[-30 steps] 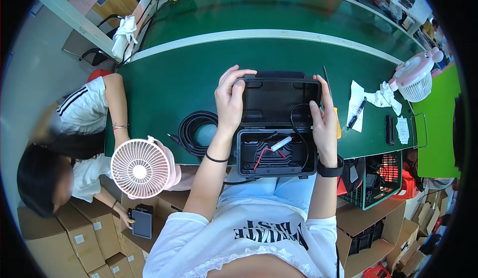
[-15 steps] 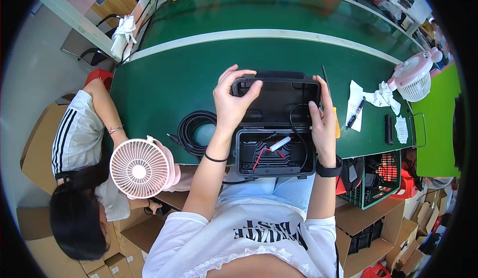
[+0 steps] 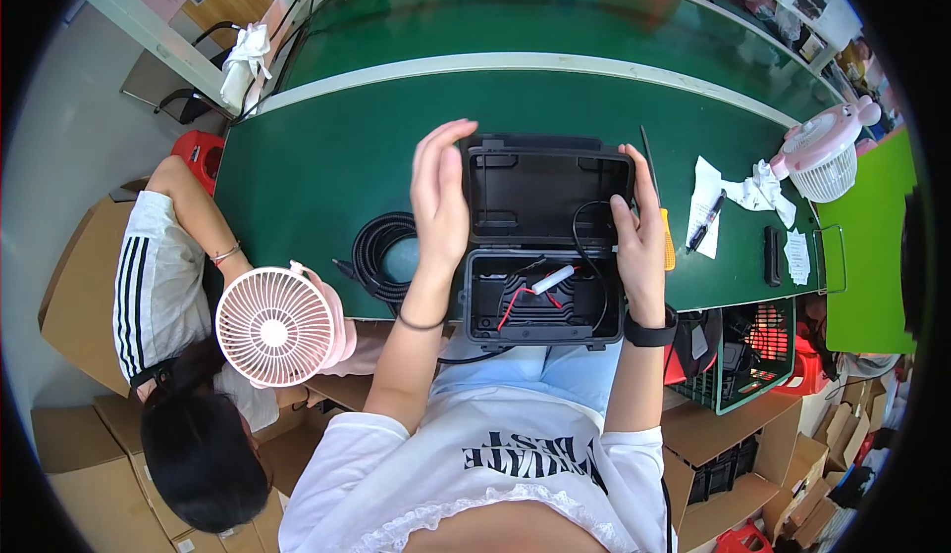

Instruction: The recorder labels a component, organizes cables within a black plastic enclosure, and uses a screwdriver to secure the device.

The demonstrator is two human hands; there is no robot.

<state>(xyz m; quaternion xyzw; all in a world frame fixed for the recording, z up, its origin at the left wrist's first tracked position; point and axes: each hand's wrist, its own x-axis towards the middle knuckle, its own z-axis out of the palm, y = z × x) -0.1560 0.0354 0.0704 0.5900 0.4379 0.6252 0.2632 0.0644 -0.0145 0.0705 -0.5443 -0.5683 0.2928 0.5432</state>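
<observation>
A black plastic box (image 3: 477, 296) lies open at the table's front edge, its hinged lid (image 3: 525, 195) folded back away from me. Inside the lower half are a small white cylinder (image 3: 553, 280), thin red wires (image 3: 512, 307) and a black cable (image 3: 578, 231) that loops up across the lid. My right hand (image 3: 642, 246) grips the lid's right edge, thumb on the inner side and fingers behind. Beside the lid's left edge, my left hand (image 3: 442, 197) has its fingers stretched out and holds nothing; whether it touches the lid I cannot tell.
Left of the box are a coiled black cable (image 3: 369, 246) and a pink fan (image 3: 274, 327). A screwdriver (image 3: 668, 240) lies partly behind my right hand. Further right are a pen (image 3: 705, 224) on paper, crumpled tissue and another fan (image 3: 822, 152). A co-worker (image 3: 203, 434) bends down at left.
My left hand has let go of the lid's left edge and straightened its fingers beside it. My right hand keeps its hold. The co-worker has shifted slightly to the right.
</observation>
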